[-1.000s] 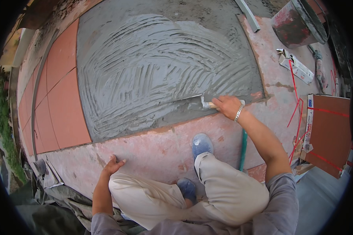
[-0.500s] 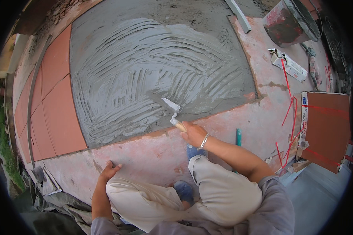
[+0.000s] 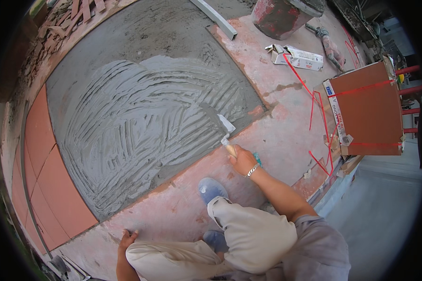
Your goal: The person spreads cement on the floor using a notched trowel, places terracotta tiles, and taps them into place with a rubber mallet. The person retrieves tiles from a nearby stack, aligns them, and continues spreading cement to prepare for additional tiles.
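Note:
My right hand grips the wooden handle of a pointed trowel. The trowel's mortar-smeared blade lies on wet grey mortar, close to the bed's near right edge. Curved and straight ridges mark the mortar's surface. My left hand is beside my left knee, low over the reddish slab, thumb and finger apart and nothing visible in it. Laid red tiles border the mortar on the left. Partly hidden behind my right wrist is a teal object.
A metal bar lies across the mortar's far right edge. Beyond it stands a mortar-stained bucket. On the right are a torn white carton, loose red strapping and a strapped stack of red tiles. Broken tile pieces lie far left.
The trowel in my right hand has moved right along the mortar's near edge, toward its right corner. My view has swung right. The left hand stays beside my knee.

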Action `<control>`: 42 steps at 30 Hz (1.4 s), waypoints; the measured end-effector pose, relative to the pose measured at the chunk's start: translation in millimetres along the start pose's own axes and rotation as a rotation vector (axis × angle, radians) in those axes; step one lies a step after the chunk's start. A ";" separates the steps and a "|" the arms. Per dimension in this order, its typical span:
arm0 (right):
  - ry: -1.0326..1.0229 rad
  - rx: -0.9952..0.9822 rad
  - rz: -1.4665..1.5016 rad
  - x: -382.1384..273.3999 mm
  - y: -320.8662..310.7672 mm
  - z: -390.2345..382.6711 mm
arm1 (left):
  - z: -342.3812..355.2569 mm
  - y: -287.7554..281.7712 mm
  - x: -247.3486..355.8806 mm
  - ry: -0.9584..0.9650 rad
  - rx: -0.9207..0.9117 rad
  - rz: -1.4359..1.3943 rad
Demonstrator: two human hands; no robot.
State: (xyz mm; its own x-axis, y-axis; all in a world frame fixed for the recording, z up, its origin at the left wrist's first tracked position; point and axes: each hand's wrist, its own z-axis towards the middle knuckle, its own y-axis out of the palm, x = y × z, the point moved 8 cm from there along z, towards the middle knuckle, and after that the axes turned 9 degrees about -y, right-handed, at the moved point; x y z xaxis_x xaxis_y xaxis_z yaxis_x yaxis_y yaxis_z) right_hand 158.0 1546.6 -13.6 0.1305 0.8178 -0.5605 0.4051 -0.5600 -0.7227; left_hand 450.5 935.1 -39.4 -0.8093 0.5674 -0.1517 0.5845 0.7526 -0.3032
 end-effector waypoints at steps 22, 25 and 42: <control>0.181 0.285 -0.242 90.7 -88.5 34.6 | 18.0 -1.2 -6.9 -0.012 -0.020 0.068; 0.158 0.342 -0.236 93.5 -87.4 36.5 | 12.4 -2.0 -2.9 -0.009 -0.013 0.066; 0.239 0.339 -0.247 112.8 -89.5 46.4 | 17.3 -1.7 -7.7 -0.027 -0.007 0.091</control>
State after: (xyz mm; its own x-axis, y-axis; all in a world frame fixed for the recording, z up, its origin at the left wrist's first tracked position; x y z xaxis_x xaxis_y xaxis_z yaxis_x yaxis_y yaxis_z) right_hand 94.4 1682.8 -30.9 0.2876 0.9173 -0.2756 0.1375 -0.3243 -0.9359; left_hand 454.8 923.7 -54.1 -0.7542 0.6244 -0.2032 0.6559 0.7010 -0.2801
